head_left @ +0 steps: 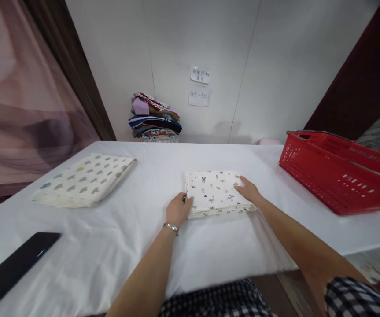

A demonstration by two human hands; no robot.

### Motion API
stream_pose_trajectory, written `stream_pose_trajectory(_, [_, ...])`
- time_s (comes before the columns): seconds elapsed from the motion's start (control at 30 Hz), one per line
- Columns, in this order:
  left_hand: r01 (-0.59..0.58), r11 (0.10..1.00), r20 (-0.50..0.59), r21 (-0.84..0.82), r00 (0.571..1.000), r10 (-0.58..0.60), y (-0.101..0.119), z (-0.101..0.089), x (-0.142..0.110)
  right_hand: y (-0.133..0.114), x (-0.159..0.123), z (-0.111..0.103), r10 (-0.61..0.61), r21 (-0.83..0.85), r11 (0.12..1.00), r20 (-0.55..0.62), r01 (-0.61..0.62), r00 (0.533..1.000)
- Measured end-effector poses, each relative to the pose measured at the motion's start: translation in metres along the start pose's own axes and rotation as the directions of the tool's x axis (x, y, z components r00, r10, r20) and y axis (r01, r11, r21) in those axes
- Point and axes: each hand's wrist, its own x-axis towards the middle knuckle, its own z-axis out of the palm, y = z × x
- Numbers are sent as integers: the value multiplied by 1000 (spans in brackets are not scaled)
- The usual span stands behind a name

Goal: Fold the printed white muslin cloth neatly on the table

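A folded white cloth (218, 189) with small printed plants and figures lies flat in the middle of the table, its stacked layers showing along the near edge. My left hand (178, 210) grips its left edge, thumb on top and fingers curled at the side. At the opposite edge, my right hand (249, 191) holds the cloth near the far right corner, with the thumb on the top layer and the other fingers partly hidden along the side. Another folded cloth (87, 178), cream with grey-green cloud-like shapes, lies farther left, touched by neither hand.
A red plastic basket (338, 176) stands at the right. A dark flat device (18, 264) lies near the front left. Several folded fabrics are piled (155, 119) behind the table's far edge, by the wall. White cloth covers the table (137, 246); paper notes (199, 96) hang above.
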Motion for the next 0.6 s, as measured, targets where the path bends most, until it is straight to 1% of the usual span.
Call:
stream_pose_trajectory(0.03, [-1,1000,0,-1,1000,1,0,0,0,0,0,0,-1,-51,999,27,2,1000])
stream_pose_trajectory(0.1, [-6,1000,-1,-7,1000,6,-1,1,0,-3,-3,-1,-29,-160,986,47,36,998])
stream_pose_trajectory(0.17, [-7,1000,-10,-11,1000,6,-1,1,1,-10,-8,-2,-85,-276,957,28,90,996])
stream_pose_trajectory(0.23, [1,1000,-15,-12,1000,-1,-2,1,2,-22,-15,-3,-168,-357,920,15,162,986])
stream_pose_trajectory(0.3, [10,1000,-17,-9,1000,-10,-2,1,2,-39,-25,-3,-250,-363,896,70,258,966])
stream_pose_trajectory(0.33, [11,1000,-19,-7,1000,-11,-2,2,3,-49,-30,-2,-284,-336,889,128,311,950])
stream_pose_trajectory(0.4, [8,1000,-21,-4,1000,-8,-3,2,3,-70,-42,3,-335,-262,879,256,399,907])
stream_pose_trajectory(0.43, [4,1000,-22,-5,1000,-4,-4,2,3,-79,-48,7,-365,-230,867,311,443,877])
stream_pose_trajectory(0.47, [2,1000,-21,-9,1000,-2,-5,3,4,-87,-53,12,-392,-211,852,349,479,851])
stream_pose_trajectory(0.53, [0,1000,-18,-29,1000,0,-6,3,4,-97,-63,22,-437,-212,815,386,539,812])
stream_pose_trajectory(0.6, [3,999,-14,-54,1000,-4,-7,3,5,-100,-68,30,-459,-239,786,393,571,797])
